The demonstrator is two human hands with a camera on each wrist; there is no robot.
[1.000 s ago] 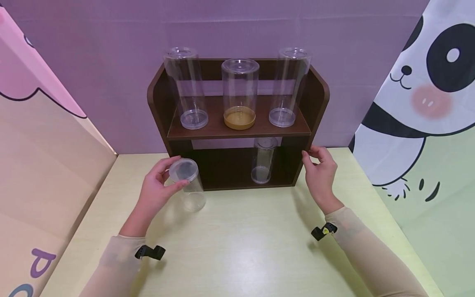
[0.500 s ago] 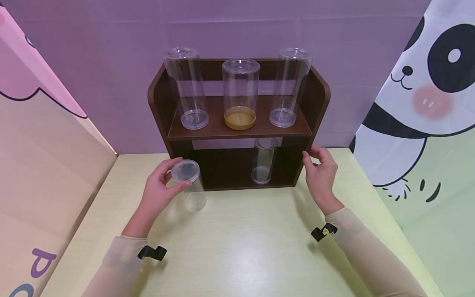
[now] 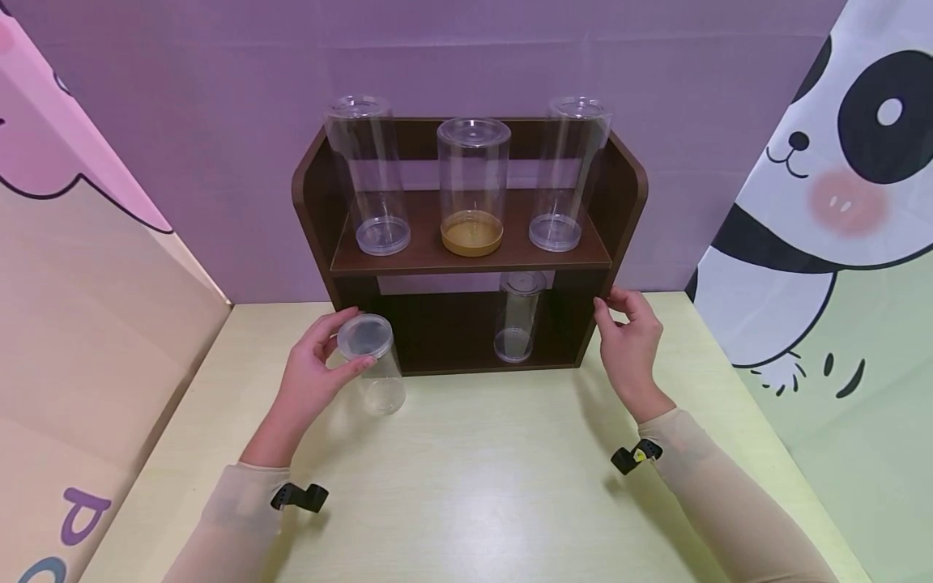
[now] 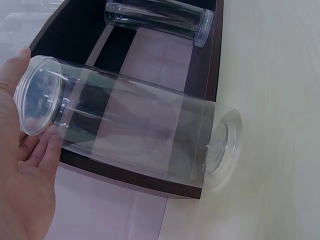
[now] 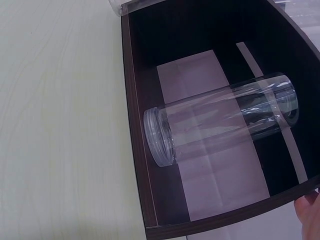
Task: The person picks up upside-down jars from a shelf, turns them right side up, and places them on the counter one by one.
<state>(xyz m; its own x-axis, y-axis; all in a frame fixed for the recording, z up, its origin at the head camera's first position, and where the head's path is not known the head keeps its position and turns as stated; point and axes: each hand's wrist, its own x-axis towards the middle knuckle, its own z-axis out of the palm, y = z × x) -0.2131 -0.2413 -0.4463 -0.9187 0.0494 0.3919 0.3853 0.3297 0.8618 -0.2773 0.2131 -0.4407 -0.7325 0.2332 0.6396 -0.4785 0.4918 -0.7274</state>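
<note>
My left hand (image 3: 315, 356) holds a clear plastic jar (image 3: 382, 385) by its lidded top, thumb on the near side and fingers round the far side. The jar stands upright at the front left corner of a dark brown two-tier shelf (image 3: 466, 265); in the left wrist view it overlaps the shelf's side panel (image 4: 125, 175). My right hand (image 3: 631, 344) pinches the front edge of the shelf's right side panel. A second clear jar (image 3: 520, 312) stands inside the lower tier, to the right, its lid end (image 5: 159, 137) down.
On the upper tier stand a clear jar (image 3: 375, 174) at left, one with a tan lid (image 3: 471, 235) at its base in the middle, and another clear jar (image 3: 572, 174) at right. The pale wooden table (image 3: 466, 478) stretches in front. A purple backdrop (image 3: 466, 57) hangs behind.
My left hand and the jar's top have shifted slightly to the right, so the jar stands a little straighter. My right hand keeps its place at the shelf.
</note>
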